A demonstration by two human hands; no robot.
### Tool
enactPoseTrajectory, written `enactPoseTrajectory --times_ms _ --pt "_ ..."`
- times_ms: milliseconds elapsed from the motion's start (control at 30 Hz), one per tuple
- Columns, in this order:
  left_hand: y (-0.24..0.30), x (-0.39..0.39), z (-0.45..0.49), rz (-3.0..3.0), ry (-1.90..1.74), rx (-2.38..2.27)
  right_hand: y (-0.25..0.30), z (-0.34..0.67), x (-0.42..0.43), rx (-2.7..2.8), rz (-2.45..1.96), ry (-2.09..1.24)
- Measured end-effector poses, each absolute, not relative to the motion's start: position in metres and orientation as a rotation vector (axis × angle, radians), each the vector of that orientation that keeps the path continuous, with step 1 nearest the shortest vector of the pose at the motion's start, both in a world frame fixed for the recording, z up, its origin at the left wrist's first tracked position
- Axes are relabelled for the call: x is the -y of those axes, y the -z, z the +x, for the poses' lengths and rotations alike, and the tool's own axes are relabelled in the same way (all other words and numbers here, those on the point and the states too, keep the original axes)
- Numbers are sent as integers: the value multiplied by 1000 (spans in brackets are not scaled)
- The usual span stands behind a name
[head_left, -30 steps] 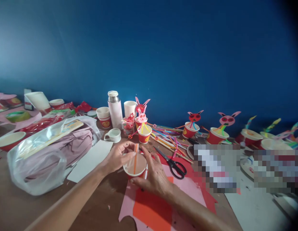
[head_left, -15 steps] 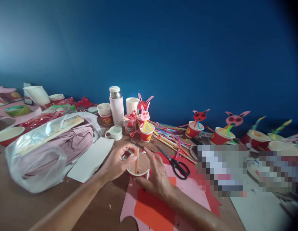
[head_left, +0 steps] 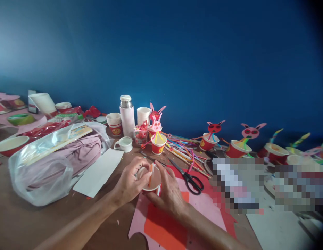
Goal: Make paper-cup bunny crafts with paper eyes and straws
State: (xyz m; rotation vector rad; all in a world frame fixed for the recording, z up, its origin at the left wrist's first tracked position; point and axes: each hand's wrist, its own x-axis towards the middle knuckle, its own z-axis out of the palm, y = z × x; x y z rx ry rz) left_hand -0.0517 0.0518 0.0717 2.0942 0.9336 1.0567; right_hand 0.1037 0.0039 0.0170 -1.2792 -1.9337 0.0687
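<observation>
A paper cup (head_left: 149, 188) stands tilted between my hands over the table, its mouth facing up toward me. My right hand (head_left: 168, 191) is wrapped round the cup's right side. With thumb and fingers, my left hand (head_left: 135, 177) pinches an orange straw (head_left: 150, 178) that reaches down inside the cup near the far rim; its fingers also touch the cup's left side. Whether the straw passes through the cup wall is hidden. Under my right forearm lie pink paper (head_left: 205, 205) and orange paper (head_left: 165, 222). Black-handled scissors (head_left: 191, 182) rest open on red paper to the right.
Loose coloured straws (head_left: 181, 146) lie behind my hands. Finished-looking cup figures with eared paper heads (head_left: 156, 125) stand nearby. A white mug (head_left: 125, 144), a thermos (head_left: 127, 118) and stacked cups (head_left: 114, 124) are behind left. A plastic bag (head_left: 41, 184) lies left, beside white card (head_left: 99, 173).
The left fingers have moved slightly right and up along with the straw, closer to the right hand. The cup stays held between both hands, and the view has shifted a little.
</observation>
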Motion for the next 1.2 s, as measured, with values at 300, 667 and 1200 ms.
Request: enactPoseTrajectory --times_ms 300,667,1200 --pt "-76 -50 -53 2167 -1072 -786 -13 107 1 1953 -1228 14" --pt "-76 -57 -57 2248 -1022 -754 -8 111 -1 1956 -1251 -1" --pt "-61 -63 -56 2186 -1093 -818 -9 111 -4 1967 -1251 -66"
